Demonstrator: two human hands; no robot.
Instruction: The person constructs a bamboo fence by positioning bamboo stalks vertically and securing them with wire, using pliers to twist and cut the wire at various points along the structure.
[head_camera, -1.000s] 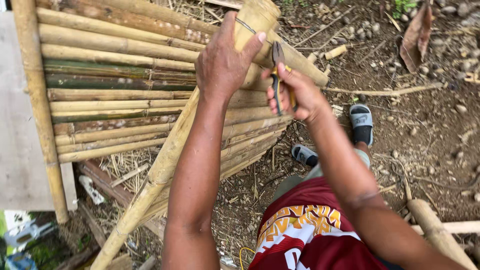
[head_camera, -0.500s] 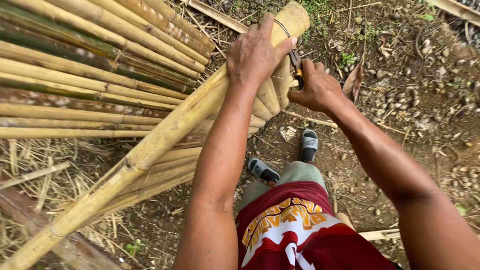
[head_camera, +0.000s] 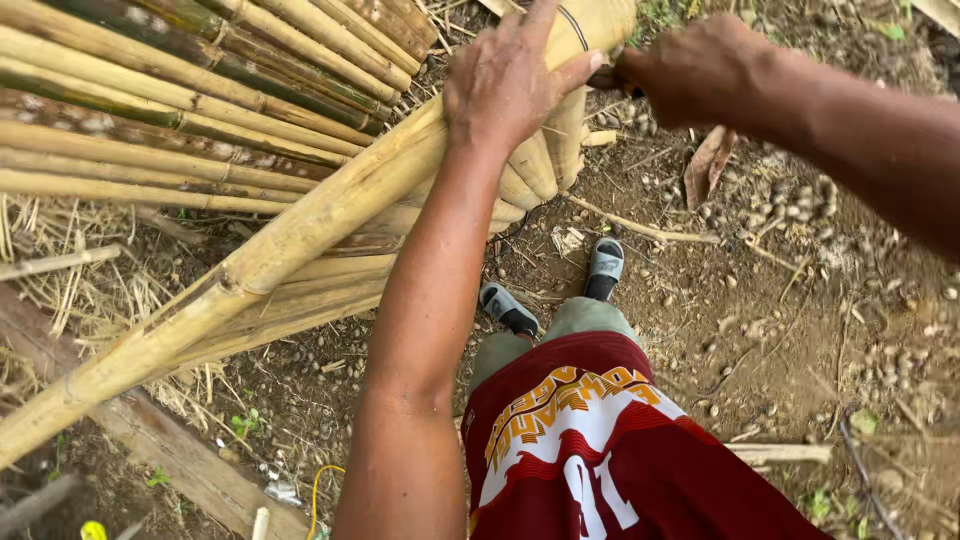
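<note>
Bamboo pole (head_camera: 300, 225): one long, thick, yellow-tan culm, lying diagonally from lower left to the top edge, resting across a stack of thinner bamboo poles (head_camera: 180, 110).

Left hand (head_camera: 505, 80): I have it spread over the pole's upper end, fingers (head_camera: 575, 72) wrapped on the curve, pinning it.

Right hand (head_camera: 700, 70): closed in a fist round a dark tool handle (head_camera: 605, 78) just beside the pole end; the working part is hidden, so I cannot say what tool it is.

Handling note, my judgement: keep the left fingers back from where the tool meets the pole, press the culm hard into the stack so it cannot roll, and work away from the body and feet.

Count: one diagonal pole; stacked poles, roughly ten visible, exact number uncertain; two sandals (head_camera: 605, 268); one wooden plank (head_camera: 180, 465) at lower left; one dry leaf (head_camera: 708, 165); pebbles on the dirt ground (head_camera: 850, 300), uncounted.
</note>
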